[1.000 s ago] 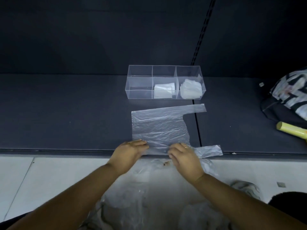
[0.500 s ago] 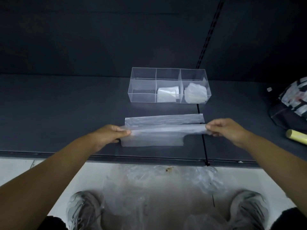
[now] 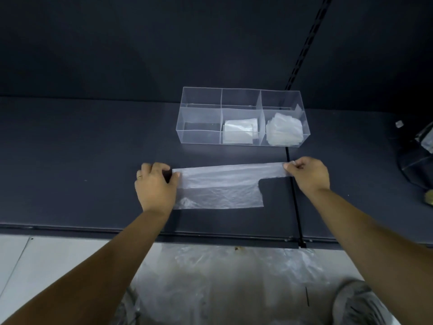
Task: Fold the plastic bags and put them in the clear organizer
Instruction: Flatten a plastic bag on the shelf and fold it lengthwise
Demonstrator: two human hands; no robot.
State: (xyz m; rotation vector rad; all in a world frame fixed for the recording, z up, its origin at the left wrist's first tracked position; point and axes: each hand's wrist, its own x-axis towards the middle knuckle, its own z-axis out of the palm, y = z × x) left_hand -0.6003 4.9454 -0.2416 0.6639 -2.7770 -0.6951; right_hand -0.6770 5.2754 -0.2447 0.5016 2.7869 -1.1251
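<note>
Lying on the shelf (image 3: 82,160) near the clear organizer (image 3: 199,137), the plastic bag (image 3: 222,191) is pinched at both ends of its far edge by the left hand (image 3: 155,186) and right hand (image 3: 307,175); edges should be aligned and held taut before creasing.

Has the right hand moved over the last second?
Yes. The right hand went from the front edge of the shelf back toward the clear organizer, carrying the near edge of the plastic bag with it.

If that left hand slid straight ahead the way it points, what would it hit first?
Likely nothing soon: the left hand faces bare shelf, passing left of the clear organizer, until the back panel.
</note>
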